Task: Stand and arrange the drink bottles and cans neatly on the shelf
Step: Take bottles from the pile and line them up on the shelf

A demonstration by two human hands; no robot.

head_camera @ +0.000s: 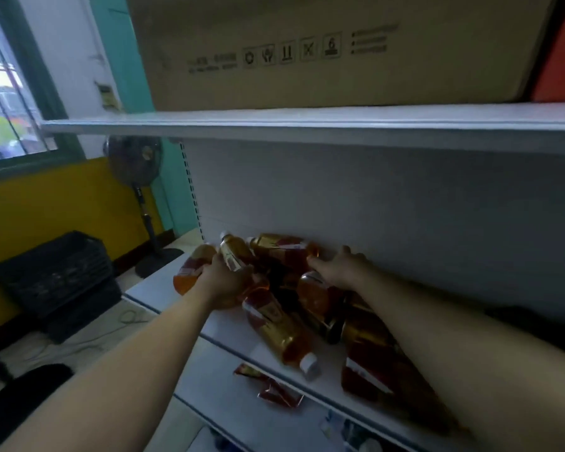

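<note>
- Under the shelf (232, 324), red wrappers (274, 389) lie on a lower board (222, 409).
- Near the shelf's front edge a front bottle (281, 334) lies flat, its white cap pointing outward.
- Mid-shelf, a heap (313, 293) of amber bottles lies tumbled, all on their sides.
- At the shelf's left end the left hand (224, 283) is curled round a held bottle (234, 256), which is tilted with its cap toward the back.
- By the shelf's back wall the right hand (336, 265) has its thumb against a back bottle (281, 247). I cannot tell whether it grips the bottle.
- Above the shelf a box (307, 60) sits on the top board (307, 127).
- Left of the shelf, a fan (134, 161) and a crate (56, 272) stand on the floor.
</note>
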